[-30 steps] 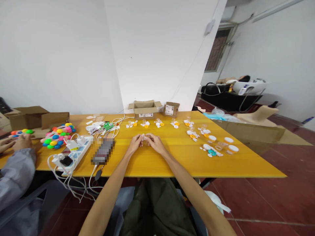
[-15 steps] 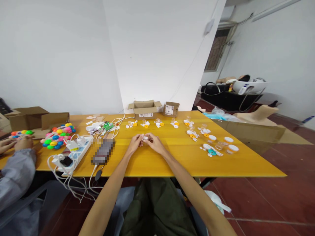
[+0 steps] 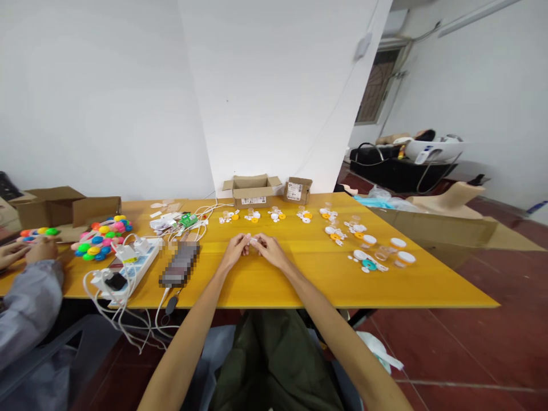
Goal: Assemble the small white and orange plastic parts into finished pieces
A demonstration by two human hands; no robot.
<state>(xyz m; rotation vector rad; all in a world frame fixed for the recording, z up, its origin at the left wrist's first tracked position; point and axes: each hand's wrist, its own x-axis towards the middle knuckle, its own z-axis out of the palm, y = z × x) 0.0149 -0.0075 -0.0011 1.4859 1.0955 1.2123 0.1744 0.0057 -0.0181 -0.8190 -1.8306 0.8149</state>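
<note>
Over the middle of the table, my left hand (image 3: pixel 236 249) and my right hand (image 3: pixel 267 249) meet at the fingertips. Pinched between them is a small white plastic piece (image 3: pixel 254 240), mostly covered by the fingers; its exact kind is too small to make out. Beyond my hands lie several small groups of white and orange plastic parts with clear cups, such as an orange ring (image 3: pixel 282 216). To the right are a teal ring (image 3: pixel 369 265) with white parts around it, a clear cup (image 3: pixel 382 253) and white-lidded jars (image 3: pixel 405 259).
Two cardboard boxes, one open (image 3: pixel 252 197) and a smaller one (image 3: pixel 297 190), stand against the wall. On the left are a phone (image 3: pixel 180 265), a power strip (image 3: pixel 145 260) with tangled cables and colourful balls (image 3: pixel 92 249). A co-worker's sleeve (image 3: pixel 32 291) is at far left.
The fingers of my hands have shifted slightly around the white piece, and less of it shows now. The groups of parts on the table stay where they were.
</note>
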